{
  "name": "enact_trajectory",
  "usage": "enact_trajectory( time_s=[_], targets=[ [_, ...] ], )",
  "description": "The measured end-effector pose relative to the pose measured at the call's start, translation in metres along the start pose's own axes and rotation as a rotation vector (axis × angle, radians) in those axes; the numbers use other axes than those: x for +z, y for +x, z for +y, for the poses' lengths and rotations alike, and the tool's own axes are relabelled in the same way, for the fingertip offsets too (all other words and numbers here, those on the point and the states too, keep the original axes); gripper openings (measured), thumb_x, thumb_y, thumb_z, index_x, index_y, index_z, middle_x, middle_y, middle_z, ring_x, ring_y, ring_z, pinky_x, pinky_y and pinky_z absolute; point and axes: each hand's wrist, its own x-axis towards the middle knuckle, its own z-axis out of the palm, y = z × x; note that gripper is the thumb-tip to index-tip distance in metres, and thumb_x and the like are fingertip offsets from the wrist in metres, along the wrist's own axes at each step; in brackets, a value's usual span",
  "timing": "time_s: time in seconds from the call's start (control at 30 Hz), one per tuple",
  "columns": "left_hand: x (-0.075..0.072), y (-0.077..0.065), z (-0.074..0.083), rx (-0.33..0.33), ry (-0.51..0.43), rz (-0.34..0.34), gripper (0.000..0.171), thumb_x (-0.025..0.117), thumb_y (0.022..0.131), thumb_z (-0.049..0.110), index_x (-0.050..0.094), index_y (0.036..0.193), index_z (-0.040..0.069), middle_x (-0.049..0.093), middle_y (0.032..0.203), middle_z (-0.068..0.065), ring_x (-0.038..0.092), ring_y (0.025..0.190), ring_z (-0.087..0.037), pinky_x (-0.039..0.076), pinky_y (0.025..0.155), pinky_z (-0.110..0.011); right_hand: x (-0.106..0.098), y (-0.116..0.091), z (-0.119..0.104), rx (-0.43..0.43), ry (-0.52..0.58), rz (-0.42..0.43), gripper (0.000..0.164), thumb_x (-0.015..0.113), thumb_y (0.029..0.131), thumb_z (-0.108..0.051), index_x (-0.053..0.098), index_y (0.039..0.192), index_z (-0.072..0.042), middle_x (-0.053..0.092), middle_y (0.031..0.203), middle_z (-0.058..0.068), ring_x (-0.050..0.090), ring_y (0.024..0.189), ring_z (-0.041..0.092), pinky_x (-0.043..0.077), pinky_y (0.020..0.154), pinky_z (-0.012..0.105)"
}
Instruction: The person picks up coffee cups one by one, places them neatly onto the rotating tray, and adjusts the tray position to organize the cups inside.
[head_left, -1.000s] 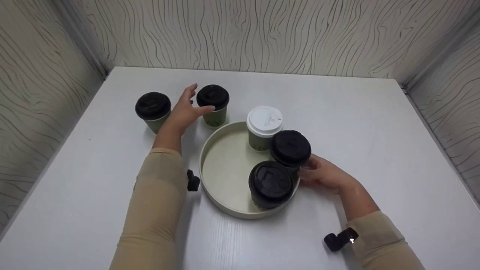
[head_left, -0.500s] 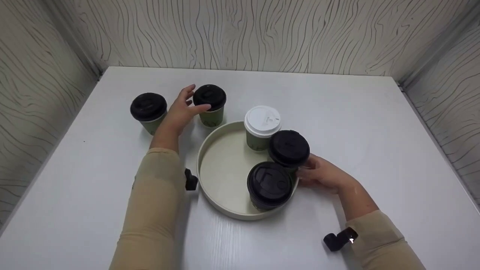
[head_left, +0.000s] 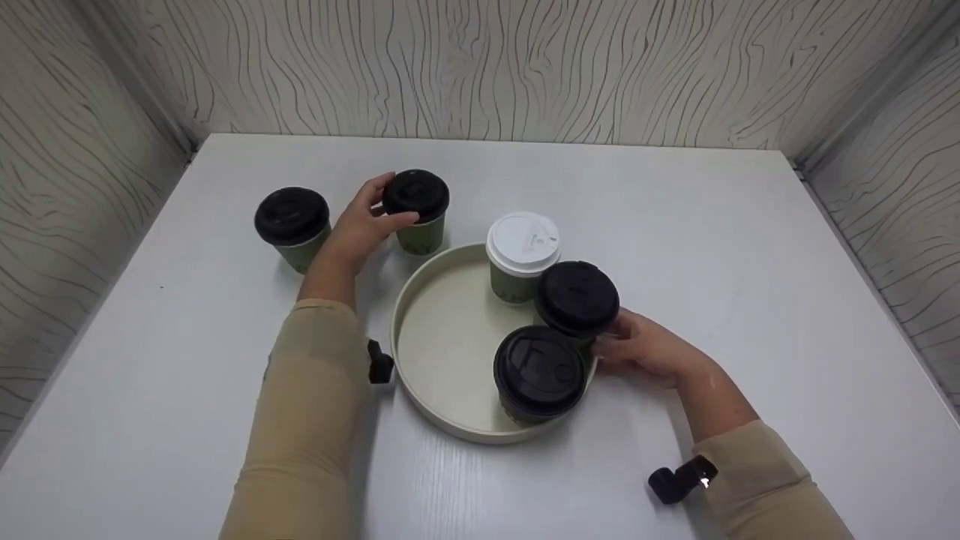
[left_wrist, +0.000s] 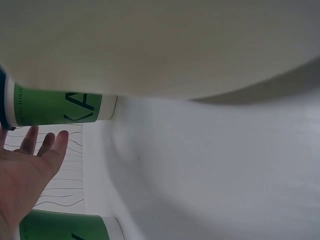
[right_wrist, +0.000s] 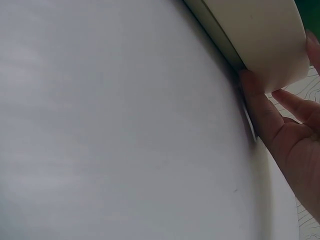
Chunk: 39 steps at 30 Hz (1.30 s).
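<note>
My left hand (head_left: 362,229) is at a green paper cup with a black lid (head_left: 420,225), just behind the tray. Its thumb overlaps the lid's front edge, and the other fingers reach around the lid's left side. In the left wrist view those fingers (left_wrist: 59,145) extend beside the green cup (left_wrist: 55,106). My right hand (head_left: 652,351) grips the right edge of the round cream tray (head_left: 450,330). One fingertip (right_wrist: 248,80) sits at the tray's lower edge, others along its outer wall. A white-lidded cup (head_left: 514,281) and two black-lidded cups (head_left: 577,298) (head_left: 538,375) stand in the tray.
Another black-lidded green cup (head_left: 292,225) stands on the white table (head_left: 750,262), left of my left hand. The tray's left half is bare. Patterned panels (head_left: 480,67) close off the back and both sides.
My left hand's fingers have drawn in closer to the lid of the back cup. The whole view has shifted slightly; my right hand stays at the tray's edge.
</note>
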Motion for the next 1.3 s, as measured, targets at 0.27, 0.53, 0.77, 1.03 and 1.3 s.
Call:
enact_trajectory(
  time_s=[0.27, 0.53, 0.77, 1.03, 1.3],
  targets=[
    [0.003, 0.0014, -0.0019, 0.018, 0.025, -0.025, 0.084, 0.079, 0.071, 0.024, 0.03, 0.14, 0.028, 0.029, 0.144, -0.003, 0.03, 0.13, -0.024, 0.031, 0.103, -0.039, 0.0006, -0.0019, -0.0008, -0.001, 0.016, -0.012, 0.066, 0.061, 0.083, -0.003, 0.028, 0.14, -0.002, 0.048, 0.124, 0.01, 0.052, 0.106, 0.018, 0.046, 0.088, 0.037],
    [0.0076, 0.0017, -0.0059, 0.094, 0.022, -0.032, 0.086, 0.08, 0.069, 0.02, 0.028, 0.138, 0.023, 0.031, 0.142, -0.003, 0.028, 0.132, -0.027, 0.027, 0.105, -0.039, 0.0006, -0.0027, -0.0012, -0.002, 0.004, -0.006, 0.065, 0.062, 0.083, -0.003, 0.029, 0.139, -0.001, 0.048, 0.124, 0.011, 0.052, 0.105, 0.018, 0.046, 0.088, 0.038],
    [0.0088, 0.0036, -0.0072, 0.11, 0.042, -0.019, 0.087, 0.082, 0.067, 0.024, 0.028, 0.136, 0.023, 0.034, 0.141, -0.001, 0.03, 0.132, -0.021, 0.025, 0.106, -0.038, 0.0012, -0.0027, -0.0009, -0.001, 0.01, -0.002, 0.067, 0.062, 0.083, -0.003, 0.027, 0.14, -0.002, 0.045, 0.127, 0.012, 0.051, 0.107, 0.017, 0.046, 0.088, 0.038],
    [0.0096, 0.0034, -0.0064, 0.122, 0.093, 0.006, 0.087, 0.082, 0.067, 0.025, 0.029, 0.136, 0.02, 0.033, 0.143, -0.002, 0.025, 0.134, -0.021, 0.021, 0.108, -0.038, 0.0011, -0.0024, -0.0008, 0.001, -0.002, 0.004, 0.065, 0.061, 0.083, -0.002, 0.028, 0.139, -0.001, 0.046, 0.126, 0.011, 0.051, 0.106, 0.017, 0.046, 0.088, 0.039],
    [0.007, 0.0005, -0.0094, 0.137, 0.139, 0.041, 0.085, 0.08, 0.068, 0.03, 0.029, 0.135, 0.019, 0.035, 0.141, -0.002, 0.031, 0.131, -0.022, 0.024, 0.107, -0.039, 0.002, -0.0013, -0.0023, 0.024, -0.022, 0.006, 0.073, 0.062, 0.083, -0.005, 0.022, 0.144, -0.004, 0.036, 0.137, 0.02, 0.047, 0.112, 0.02, 0.045, 0.089, 0.044]
  ],
)
